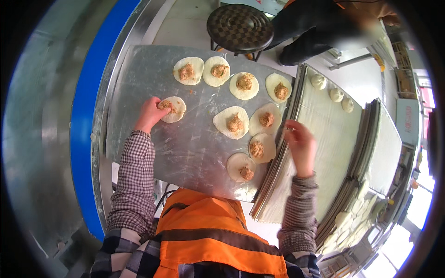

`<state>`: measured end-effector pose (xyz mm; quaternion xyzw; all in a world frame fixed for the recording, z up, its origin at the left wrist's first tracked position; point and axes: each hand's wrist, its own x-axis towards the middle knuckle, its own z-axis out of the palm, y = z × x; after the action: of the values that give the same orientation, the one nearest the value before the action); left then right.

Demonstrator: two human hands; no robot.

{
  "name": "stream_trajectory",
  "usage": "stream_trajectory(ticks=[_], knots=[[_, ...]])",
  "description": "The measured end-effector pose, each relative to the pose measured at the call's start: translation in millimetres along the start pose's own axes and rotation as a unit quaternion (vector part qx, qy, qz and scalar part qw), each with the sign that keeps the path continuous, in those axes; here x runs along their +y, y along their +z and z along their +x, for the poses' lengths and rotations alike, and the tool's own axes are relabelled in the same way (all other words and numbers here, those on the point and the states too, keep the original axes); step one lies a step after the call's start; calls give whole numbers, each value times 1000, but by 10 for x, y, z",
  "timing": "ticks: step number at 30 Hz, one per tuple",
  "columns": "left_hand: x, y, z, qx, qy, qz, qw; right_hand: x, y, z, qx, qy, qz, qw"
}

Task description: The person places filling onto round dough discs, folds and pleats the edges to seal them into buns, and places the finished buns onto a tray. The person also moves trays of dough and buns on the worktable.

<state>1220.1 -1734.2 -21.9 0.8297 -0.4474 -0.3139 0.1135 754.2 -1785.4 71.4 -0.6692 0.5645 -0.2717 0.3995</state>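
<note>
At the left of a floured metal table [185,153], my left hand [150,113] grips the near-left edge of a round dough wrapper [179,105]. Its thumb and fingers press by the lump of meat filling on it. My right hand [301,141] hovers at the table's right edge, with fingers bent and smeared by motion; whether it holds anything is unclear. Closest to it lie a filled wrapper [270,109] and another filled wrapper [268,140]. Several more flat rounds with filling, such as the upper-left wrapper [196,65], are spread over the metal.
Right of the table, a stack of trays [324,125] carries a few shaped buns [336,95] at its far end. Pale dough pieces [354,215] lie farther right. Beyond the table are a checkered stool [240,28] and a seated person's dark-clothed leg [306,34]. A blue edge [88,125] runs along the left.
</note>
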Motion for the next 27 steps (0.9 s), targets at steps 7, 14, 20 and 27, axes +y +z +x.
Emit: stream_trajectory(ticks=[7, 14, 20, 27], knots=[[217, 50, -160, 36, 244, 14, 969, -576, 1659, 222, -125, -9, 124, 984], [176, -133, -602, -234, -32, -596, 768, -723, 2183, 518, -219, 73, 210, 950], [390, -267, -961, -238, -15, -575, 783, -1150, 1905, 258, -190, -72, 61, 977], [840, -283, -1196, -266, 137, -317, 900, -1164, 1566, -131, -128, -2, 177, 976]])
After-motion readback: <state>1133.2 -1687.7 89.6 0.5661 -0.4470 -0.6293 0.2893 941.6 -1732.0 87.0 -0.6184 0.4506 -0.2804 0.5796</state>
